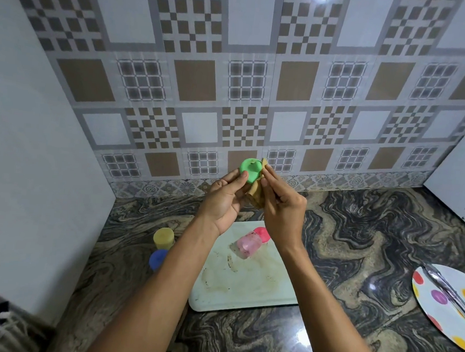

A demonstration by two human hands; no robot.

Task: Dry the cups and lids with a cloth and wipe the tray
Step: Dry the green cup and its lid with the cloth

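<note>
Green lid (251, 169) up mid-air over far end of tray (245, 296), pinched by left hand (224, 200), face twd viewer so right hand (281, 208), gripping cloth (256, 197), can rub its edge.

Single wide-angle view from the person's head, facing forward and down over the marbled counter (358, 238) toward the tiled wall (245, 81); left hand (221, 199) and right hand (281, 208) sit close, near frame centre
</note>
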